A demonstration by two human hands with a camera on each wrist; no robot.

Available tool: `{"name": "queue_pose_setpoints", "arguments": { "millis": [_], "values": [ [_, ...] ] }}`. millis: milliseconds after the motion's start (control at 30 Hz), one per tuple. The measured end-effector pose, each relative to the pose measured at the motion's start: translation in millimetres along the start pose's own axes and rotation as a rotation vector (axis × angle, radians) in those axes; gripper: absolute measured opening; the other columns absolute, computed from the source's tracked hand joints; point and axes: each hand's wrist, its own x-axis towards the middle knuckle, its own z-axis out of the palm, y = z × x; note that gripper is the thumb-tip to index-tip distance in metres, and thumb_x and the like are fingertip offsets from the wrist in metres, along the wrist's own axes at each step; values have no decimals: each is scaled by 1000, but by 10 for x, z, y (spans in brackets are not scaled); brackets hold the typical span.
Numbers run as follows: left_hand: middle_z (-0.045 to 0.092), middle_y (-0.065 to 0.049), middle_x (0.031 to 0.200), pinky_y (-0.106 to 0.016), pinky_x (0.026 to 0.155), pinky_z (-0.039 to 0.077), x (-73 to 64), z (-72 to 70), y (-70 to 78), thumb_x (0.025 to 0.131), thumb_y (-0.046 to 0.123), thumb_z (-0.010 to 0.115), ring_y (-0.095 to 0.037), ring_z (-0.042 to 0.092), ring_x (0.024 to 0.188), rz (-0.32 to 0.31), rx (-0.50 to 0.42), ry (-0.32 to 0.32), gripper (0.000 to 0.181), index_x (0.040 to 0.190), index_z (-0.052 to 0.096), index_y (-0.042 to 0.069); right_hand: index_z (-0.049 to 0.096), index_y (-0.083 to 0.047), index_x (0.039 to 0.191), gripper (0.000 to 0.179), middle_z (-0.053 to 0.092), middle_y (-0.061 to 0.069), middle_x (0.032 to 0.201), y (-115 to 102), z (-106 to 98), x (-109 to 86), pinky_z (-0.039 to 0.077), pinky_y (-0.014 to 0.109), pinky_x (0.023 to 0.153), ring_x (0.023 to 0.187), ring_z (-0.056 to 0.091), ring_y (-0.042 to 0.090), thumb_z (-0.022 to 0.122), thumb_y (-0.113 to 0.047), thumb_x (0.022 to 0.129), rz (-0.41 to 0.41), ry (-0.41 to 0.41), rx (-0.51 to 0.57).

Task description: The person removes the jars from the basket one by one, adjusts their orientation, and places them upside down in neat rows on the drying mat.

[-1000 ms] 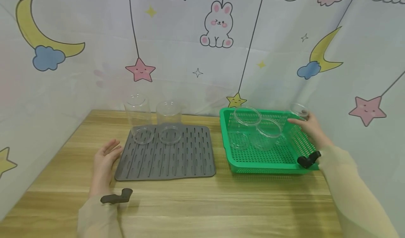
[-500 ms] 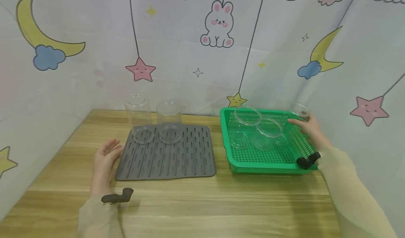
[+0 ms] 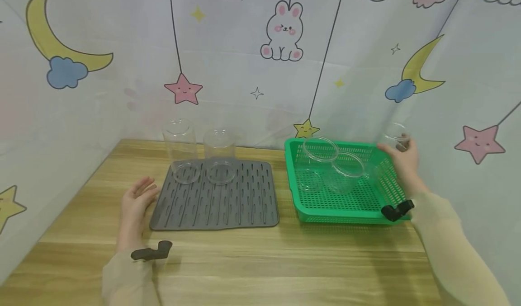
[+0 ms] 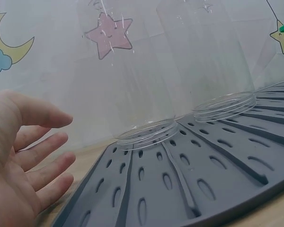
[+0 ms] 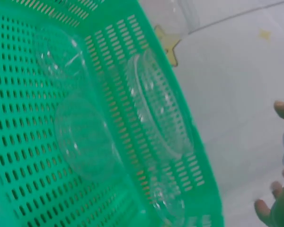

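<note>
My right hand [image 3: 404,163] grips a clear cup [image 3: 389,138] over the back right of the green basket [image 3: 338,215]. In the right wrist view, only the fingers and thumb of that right hand [image 5: 283,179] show at the edge. Two more clear cups [image 3: 319,150] stand mouth up inside the basket. On the grey ribbed mat [image 3: 228,206], a taller clear cup [image 3: 181,145] and a shorter clear cup [image 3: 220,150] stand with their wide rims down. My left hand [image 3: 137,202] lies beside the mat's left edge, fingers loosely bent, holding nothing.
A wooden table [image 3: 244,265] carries mat and basket, with a strip of table between them. A printed cloth [image 3: 228,62] hangs close behind and along both sides. Each wrist wears a small black mount [image 3: 152,251].
My right hand has risen slightly toward the back right, lifting the clear cup higher over the basket. My left hand stays beside the mat. The head view has shifted slightly.
</note>
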Motion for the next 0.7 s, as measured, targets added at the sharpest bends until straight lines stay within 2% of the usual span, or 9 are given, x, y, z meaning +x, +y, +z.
{"name": "queue_pose_setpoints", "arguments": {
  "millis": [100, 233, 367, 467, 700],
  "values": [
    [48, 6, 142, -7, 84, 47, -24, -11, 18, 95, 9, 62, 2, 51, 110, 17, -30, -14, 68, 153, 27, 8, 28, -23, 152, 79, 28, 4, 158, -108, 18, -37, 31, 37, 116, 144, 28, 18, 71, -33, 87, -20, 65, 12],
    [52, 12, 133, -7, 86, 47, -67, -8, 56, 93, 13, 67, 7, 55, 105, 50, -93, -58, 69, 152, 31, 11, 35, -25, 148, 75, 34, 1, 154, -247, 49, -101, 30, 34, 114, 139, 31, 15, 74, -33, 84, -89, 150, 6],
    [55, 15, 127, -7, 88, 46, -115, 9, 112, 92, 12, 68, 6, 57, 107, 113, -168, -117, 60, 144, 40, 16, 33, -24, 150, 83, 37, 6, 151, -389, 95, -219, 27, 34, 116, 138, 32, 17, 77, -34, 81, -198, 234, -44],
    [56, 14, 126, -9, 90, 46, -152, 30, 170, 92, 9, 66, 2, 57, 111, 176, -198, -155, 54, 140, 43, 18, 36, -17, 150, 85, 41, 9, 147, -494, 154, -320, 29, 33, 115, 134, 36, 18, 81, -28, 78, -298, 286, -60],
    [51, 13, 134, -14, 100, 42, -266, 159, 391, 93, 4, 64, -5, 50, 122, 312, -128, -217, 61, 147, 38, 14, 45, -7, 144, 83, 51, 16, 136, -650, 338, -474, 34, 39, 108, 125, 42, 25, 86, -19, 73, -502, 327, -54]
  ]
}}
